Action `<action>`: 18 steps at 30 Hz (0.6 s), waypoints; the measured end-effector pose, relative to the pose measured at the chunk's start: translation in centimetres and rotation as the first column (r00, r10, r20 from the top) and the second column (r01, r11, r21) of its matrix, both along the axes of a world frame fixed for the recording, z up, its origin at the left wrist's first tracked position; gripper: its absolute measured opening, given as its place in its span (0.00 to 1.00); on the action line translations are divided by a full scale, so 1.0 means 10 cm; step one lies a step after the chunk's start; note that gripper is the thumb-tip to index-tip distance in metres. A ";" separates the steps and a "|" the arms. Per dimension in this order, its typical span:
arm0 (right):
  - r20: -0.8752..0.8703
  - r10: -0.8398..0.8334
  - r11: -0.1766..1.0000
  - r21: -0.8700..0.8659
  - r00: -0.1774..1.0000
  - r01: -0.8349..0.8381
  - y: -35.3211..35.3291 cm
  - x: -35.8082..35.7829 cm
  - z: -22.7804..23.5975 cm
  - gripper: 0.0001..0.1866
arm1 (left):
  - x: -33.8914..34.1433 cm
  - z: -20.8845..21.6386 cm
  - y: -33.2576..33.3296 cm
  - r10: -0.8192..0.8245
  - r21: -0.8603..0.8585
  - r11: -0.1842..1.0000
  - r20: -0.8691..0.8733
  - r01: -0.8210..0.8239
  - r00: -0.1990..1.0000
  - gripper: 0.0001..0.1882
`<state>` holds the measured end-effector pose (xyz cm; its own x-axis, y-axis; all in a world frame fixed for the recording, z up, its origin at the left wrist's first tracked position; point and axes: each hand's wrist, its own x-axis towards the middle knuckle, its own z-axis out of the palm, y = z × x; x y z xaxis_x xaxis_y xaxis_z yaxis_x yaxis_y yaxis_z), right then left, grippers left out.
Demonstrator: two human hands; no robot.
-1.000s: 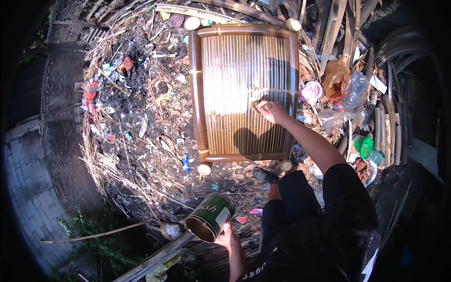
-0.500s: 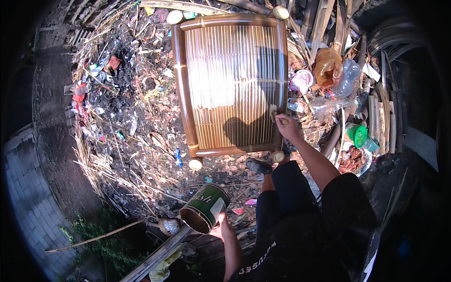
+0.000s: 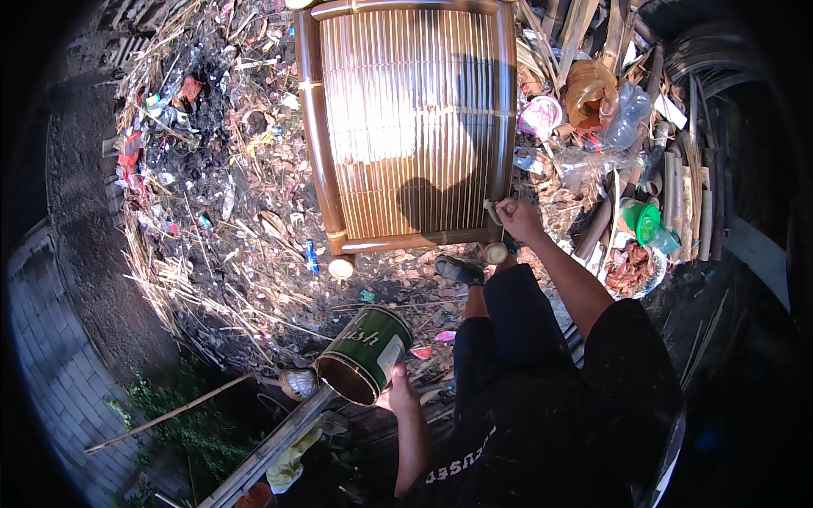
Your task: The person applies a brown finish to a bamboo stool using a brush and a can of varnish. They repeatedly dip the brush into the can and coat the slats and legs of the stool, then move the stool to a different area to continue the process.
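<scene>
A glossy brown bamboo panel [image 3: 373, 199], framed by thick poles with pale cut ends, stands over the littered ground ahead of me. My right hand [image 3: 521, 222] is closed on a small paintbrush [image 3: 492, 210], its pale bristles touching the frame near the near right corner. Low in the picture, my left hand [image 3: 400, 394] grips a green paint can [image 3: 370, 340] by its side. The can is tilted with its mouth toward the lower left; its inside looks brown, and how much it contains cannot be made out. My head's shadow falls across the slats.
Dry leaves and rubbish cover the ground, with a blue can [image 3: 312, 256] left of the panel. To the right lie a brown plastic container [image 3: 590, 95], a clear bottle [image 3: 628, 118], a green cup [image 3: 645, 222] and bamboo pieces [image 3: 677, 203]. My shod foot [image 3: 458, 270] stands near the panel.
My right hand and the brush have moved from the slats' right edge down to the frame's near right corner. The whole view has shifted, so the panel sits higher in the picture.
</scene>
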<state>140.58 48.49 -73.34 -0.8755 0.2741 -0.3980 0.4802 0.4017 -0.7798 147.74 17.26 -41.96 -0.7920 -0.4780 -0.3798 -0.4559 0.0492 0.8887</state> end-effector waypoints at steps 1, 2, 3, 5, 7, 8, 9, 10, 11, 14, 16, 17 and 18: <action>-0.026 -0.077 0.997 0.000 0.997 0.077 -0.01 0.02 0.02 0.07 | 0.03 -0.02 -0.03 -0.015 -0.014 1.000 0.007 0.015 1.000 0.28; -0.052 -0.154 0.988 -0.001 0.987 0.154 -0.03 0.03 0.07 0.07 | 0.06 -0.04 -0.07 -0.022 -0.025 0.999 0.013 0.023 1.000 0.29; 0.018 0.025 0.999 0.036 1.000 -0.026 -0.06 0.14 0.00 0.07 | 0.09 -0.04 -0.09 -0.030 -0.040 0.999 0.021 0.031 0.999 0.30; 0.022 0.296 0.954 0.045 0.955 -0.297 0.01 0.24 -0.08 0.07 | 0.08 -0.08 -0.15 -0.061 -0.054 0.997 0.032 0.062 0.998 0.31; -0.033 0.226 0.973 -0.030 0.974 -0.227 0.06 0.25 -0.10 0.08 | 0.15 -0.07 -0.17 -0.087 -0.074 0.993 0.057 0.091 0.995 0.33; -0.070 0.132 0.991 0.021 0.989 -0.131 0.07 0.17 -0.11 0.08 | 0.20 -0.04 -0.18 -0.092 -0.081 0.992 0.069 0.098 0.993 0.33; -0.110 0.040 0.997 0.067 0.993 -0.033 0.09 0.04 -0.13 0.09 | 0.18 -0.09 -0.18 -0.097 -0.092 0.990 0.077 0.104 0.992 0.34; -0.143 -0.055 0.991 0.111 0.988 0.071 0.08 0.04 -0.10 0.09 | 0.17 -0.04 -0.14 -0.086 -0.090 0.991 0.101 0.096 0.991 0.33; -0.080 0.005 0.998 0.061 0.997 -0.001 0.05 0.05 -0.07 0.08 | 0.20 0.03 -0.11 -0.071 -0.096 0.992 0.134 0.084 0.989 0.33; -0.020 0.195 0.976 0.103 0.981 -0.192 0.12 -0.12 0.07 0.08 | 0.24 -0.06 -0.12 -0.063 -0.082 0.994 0.104 0.072 0.993 0.30; -0.090 -0.141 0.984 0.094 0.986 0.149 0.34 -0.52 0.16 0.10 | 0.29 -0.15 -0.18 -0.071 -0.074 0.995 0.030 0.073 0.997 0.28; -0.177 -0.263 0.960 0.047 0.949 0.275 0.37 -0.66 0.23 0.10 | 0.34 -0.13 -0.20 -0.042 -0.097 0.994 0.048 0.047 0.998 0.25; -0.254 -0.384 0.919 -0.008 0.888 0.395 0.34 -0.73 0.29 0.10 | 0.37 -0.13 -0.20 -0.034 -0.115 0.993 0.050 0.039 0.998 0.24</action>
